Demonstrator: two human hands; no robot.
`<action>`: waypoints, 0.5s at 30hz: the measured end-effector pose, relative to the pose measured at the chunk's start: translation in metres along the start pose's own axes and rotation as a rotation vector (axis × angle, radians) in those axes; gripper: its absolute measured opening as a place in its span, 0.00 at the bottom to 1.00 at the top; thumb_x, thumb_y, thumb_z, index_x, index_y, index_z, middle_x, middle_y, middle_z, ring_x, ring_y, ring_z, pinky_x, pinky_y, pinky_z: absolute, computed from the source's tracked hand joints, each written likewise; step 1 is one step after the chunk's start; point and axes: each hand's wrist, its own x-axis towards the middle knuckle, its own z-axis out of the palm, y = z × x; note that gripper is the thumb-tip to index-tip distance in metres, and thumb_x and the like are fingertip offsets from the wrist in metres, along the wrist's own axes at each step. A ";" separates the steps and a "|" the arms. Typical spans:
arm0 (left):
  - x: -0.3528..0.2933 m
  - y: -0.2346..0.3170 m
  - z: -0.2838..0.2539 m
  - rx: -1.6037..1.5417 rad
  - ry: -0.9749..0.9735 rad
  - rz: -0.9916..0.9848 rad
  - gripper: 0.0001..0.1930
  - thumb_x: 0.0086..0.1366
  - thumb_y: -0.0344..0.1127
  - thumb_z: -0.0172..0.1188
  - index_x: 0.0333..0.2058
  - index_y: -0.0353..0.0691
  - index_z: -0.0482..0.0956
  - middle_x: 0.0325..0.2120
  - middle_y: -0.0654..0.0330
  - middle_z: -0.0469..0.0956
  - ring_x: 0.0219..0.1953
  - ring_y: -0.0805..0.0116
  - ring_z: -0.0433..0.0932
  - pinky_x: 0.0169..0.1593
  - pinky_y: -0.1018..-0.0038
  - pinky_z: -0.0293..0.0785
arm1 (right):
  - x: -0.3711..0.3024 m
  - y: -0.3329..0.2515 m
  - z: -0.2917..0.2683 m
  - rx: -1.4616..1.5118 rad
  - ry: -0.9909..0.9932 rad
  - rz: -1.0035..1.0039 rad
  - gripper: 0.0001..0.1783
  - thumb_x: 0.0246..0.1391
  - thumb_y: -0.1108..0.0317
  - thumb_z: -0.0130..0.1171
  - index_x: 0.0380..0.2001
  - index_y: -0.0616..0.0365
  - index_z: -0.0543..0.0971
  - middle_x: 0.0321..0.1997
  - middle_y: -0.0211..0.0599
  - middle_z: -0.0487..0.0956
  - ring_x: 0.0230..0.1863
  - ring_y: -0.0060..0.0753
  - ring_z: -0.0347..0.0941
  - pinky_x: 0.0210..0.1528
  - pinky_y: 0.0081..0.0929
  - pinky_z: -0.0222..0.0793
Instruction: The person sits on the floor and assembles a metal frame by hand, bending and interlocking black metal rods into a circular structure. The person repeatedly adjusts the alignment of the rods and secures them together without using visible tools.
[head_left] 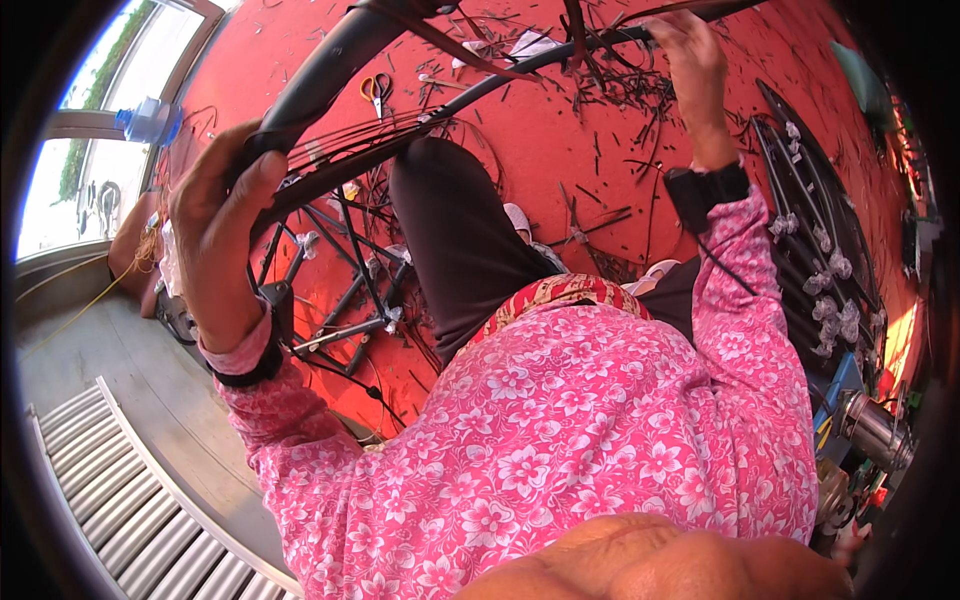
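Observation:
A large black curved frame [325, 75] with dark flat strips [440, 40] is raised in front of my body. My left hand [215, 215] wraps around its thick padded-looking tube at the left, the thumb on the near side. Several thin dark strands run beside this tube toward the middle. My right hand [690, 75] is at the upper right, its bent fingers closed over the thinner bar of the same frame. Whether a strip is also pinched in those fingers is hard to make out. Loose strips hang around the upper part of the frame.
Orange-handled scissors [377, 90] lie on the red floor [560, 150] among many dark strip scraps. Black metal frames with plastic-wrapped ends stand beneath my left arm [345, 260] and at the right [815, 220]. A slatted metal piece [130, 480] is at the lower left.

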 end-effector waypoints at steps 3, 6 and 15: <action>-0.013 -0.011 0.001 -0.103 0.069 0.005 0.17 0.63 0.36 0.65 0.47 0.32 0.81 0.32 0.68 0.76 0.33 0.81 0.69 0.37 0.82 0.64 | -0.047 0.002 0.010 0.048 0.376 0.092 0.11 0.59 0.65 0.65 0.41 0.61 0.79 0.38 0.30 0.81 0.40 0.23 0.78 0.45 0.21 0.75; -0.022 -0.014 -0.002 -0.159 0.083 -0.010 0.17 0.63 0.34 0.65 0.48 0.31 0.80 0.33 0.68 0.76 0.33 0.81 0.69 0.39 0.83 0.64 | -0.091 0.026 0.037 0.012 0.237 0.454 0.14 0.58 0.63 0.65 0.39 0.62 0.77 0.37 0.33 0.81 0.39 0.30 0.79 0.43 0.27 0.75; -0.042 -0.028 -0.001 -0.270 0.156 -0.041 0.15 0.64 0.30 0.63 0.49 0.31 0.80 0.33 0.69 0.77 0.33 0.83 0.70 0.37 0.83 0.65 | -0.030 0.066 0.068 -0.539 -0.163 0.232 0.25 0.58 0.47 0.60 0.38 0.63 0.81 0.25 0.48 0.81 0.29 0.54 0.79 0.33 0.46 0.74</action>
